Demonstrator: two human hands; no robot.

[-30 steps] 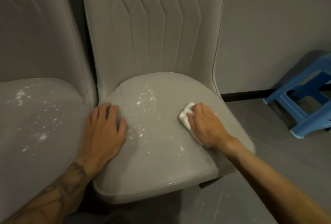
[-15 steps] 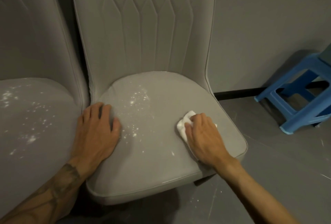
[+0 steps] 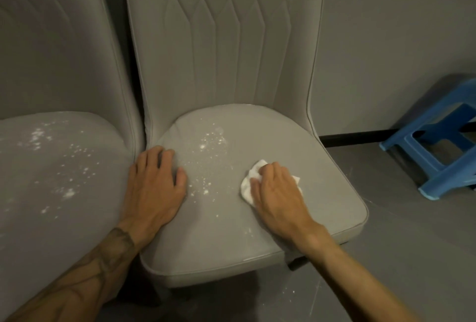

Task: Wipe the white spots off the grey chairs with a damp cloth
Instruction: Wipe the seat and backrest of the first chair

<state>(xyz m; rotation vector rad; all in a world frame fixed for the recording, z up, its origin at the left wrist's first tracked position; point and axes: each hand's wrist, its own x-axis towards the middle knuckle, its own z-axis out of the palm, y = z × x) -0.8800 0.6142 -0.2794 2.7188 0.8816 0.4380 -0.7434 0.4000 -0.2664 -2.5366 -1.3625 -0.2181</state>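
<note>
The right chair (image 3: 226,51) and the left chair (image 3: 51,64), both grey, stand side by side, with a blue stool (image 3: 438,146) far right. The left hand (image 3: 154,188) lies flat, fingers spread, on the right chair's seat. The right hand (image 3: 278,193) curls over the cloth (image 3: 247,186), pressing it onto that seat, right of the white spots (image 3: 208,141).

The grey chair (image 3: 231,231) in front of me has lozenge panels stitched into its backrest and white spots (image 3: 210,141) speckled over its seat. Left of it, a second grey chair (image 3: 38,193) shows the same white speckling. A white cloth (image 3: 246,185) lies on the first chair's seat; right of that chair stands a blue stool (image 3: 401,137) on a dark grey floor (image 3: 412,257).
</note>
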